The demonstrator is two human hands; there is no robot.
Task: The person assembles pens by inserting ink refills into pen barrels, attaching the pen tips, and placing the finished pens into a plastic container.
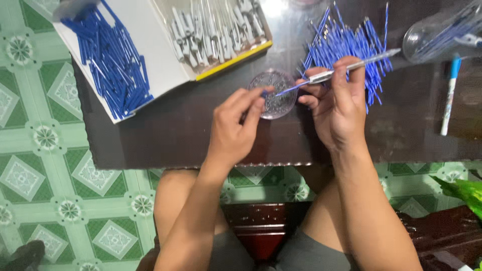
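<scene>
A dark desk (pixel 191 135) is carrying a white box (pixel 155 45) lying open with blue pen tubes (pixel 113 55) on one side and grey pen parts (pixel 211 30) on the other. A heap of blue refills (pixel 346 42) is lying just beyond the right hand (pixel 339 108), which is gripping a clear pen barrel (pixel 351 66) with a blue refill sticking out. The left hand (pixel 236 125) is pinching that refill's tip over a small round clear dish (pixel 273 95) of tiny springs. A white pen (pixel 448 98) is lying well apart at the right.
</scene>
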